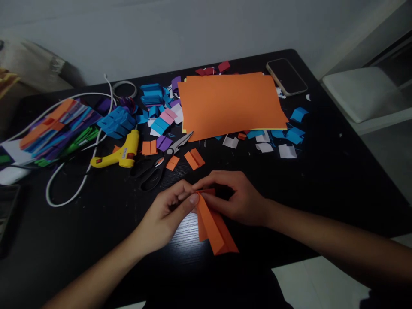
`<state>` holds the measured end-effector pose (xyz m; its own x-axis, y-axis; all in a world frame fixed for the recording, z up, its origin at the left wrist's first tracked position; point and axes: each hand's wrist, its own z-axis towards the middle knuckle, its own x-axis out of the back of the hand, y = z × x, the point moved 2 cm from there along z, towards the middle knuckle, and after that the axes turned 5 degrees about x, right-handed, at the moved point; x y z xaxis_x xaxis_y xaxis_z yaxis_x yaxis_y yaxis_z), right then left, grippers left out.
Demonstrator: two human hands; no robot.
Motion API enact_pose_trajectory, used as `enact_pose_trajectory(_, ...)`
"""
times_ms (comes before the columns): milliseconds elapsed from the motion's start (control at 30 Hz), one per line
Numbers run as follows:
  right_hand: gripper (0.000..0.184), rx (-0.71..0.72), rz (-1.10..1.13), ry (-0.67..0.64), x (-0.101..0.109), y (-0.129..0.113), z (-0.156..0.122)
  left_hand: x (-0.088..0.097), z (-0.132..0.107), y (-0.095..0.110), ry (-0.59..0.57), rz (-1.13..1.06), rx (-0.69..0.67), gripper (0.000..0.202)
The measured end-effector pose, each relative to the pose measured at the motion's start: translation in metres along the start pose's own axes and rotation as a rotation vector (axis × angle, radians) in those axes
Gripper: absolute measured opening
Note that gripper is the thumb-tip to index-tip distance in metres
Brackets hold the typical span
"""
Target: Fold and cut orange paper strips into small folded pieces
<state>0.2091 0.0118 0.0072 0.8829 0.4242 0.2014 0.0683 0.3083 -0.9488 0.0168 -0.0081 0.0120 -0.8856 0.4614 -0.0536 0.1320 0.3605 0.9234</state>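
Observation:
Between my two hands is a folded strip of orange paper (214, 227), its creased layers fanning out toward the table's near edge. My left hand (170, 210) pinches its far end from the left, thumb on top. From the right, my right hand (231, 195) grips the same end, with thumb and index finger close to the left fingertips. Just beyond the hands lie black-handled scissors (161, 165), blades pointing away to the right, and small folded orange pieces (194, 159). The fingers partly hide the paper's far end.
Orange sheets (231, 103) lie stacked at the back, with a phone (286, 76) to their right. Leftward are a yellow glue gun (124, 152), a white cable (69, 201), blue folded pieces (117, 122) and a pile of colored strips (59, 124). Paper scraps (287, 151) surround the stack.

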Motion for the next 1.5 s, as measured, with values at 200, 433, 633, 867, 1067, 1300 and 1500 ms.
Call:
enact_pose_trajectory(200, 0.004, -0.055, 0.073, 0.02, 0.0, -0.002, 0.0, 0.003, 0.0, 0.0, -0.02, -0.054, 0.067, 0.033)
enact_pose_trajectory(433, 0.004, -0.087, 0.079, 0.012, 0.001, -0.003, -0.001, 0.011, 0.003, 0.004, -0.095, -0.058, 0.108, 0.029)
enact_pose_trajectory(633, 0.007, -0.01, 0.013, -0.006, 0.001, -0.005, -0.003, 0.012, 0.003, 0.011, -0.128, 0.013, 0.111, 0.017)
enact_pose_trajectory(867, 0.008, 0.022, -0.005, -0.029, -0.001, -0.005, -0.004, 0.012, 0.0, 0.012, -0.066, 0.122, 0.071, 0.021)
enact_pose_trajectory(1067, 0.008, 0.067, -0.021, -0.025, 0.0, -0.004, -0.004, 0.016, -0.004, 0.016, -0.032, 0.354, -0.088, 0.019)
enact_pose_trajectory(1300, 0.008, 0.133, -0.05, -0.002, 0.0, -0.006, -0.004, 0.015, -0.004, 0.017, -0.065, 0.382, -0.135, 0.019)
enact_pose_trajectory(1500, 0.006, 0.061, 0.01, 0.008, 0.0, -0.006, -0.005, 0.016, -0.004, 0.014, -0.046, 0.355, -0.122, 0.015)
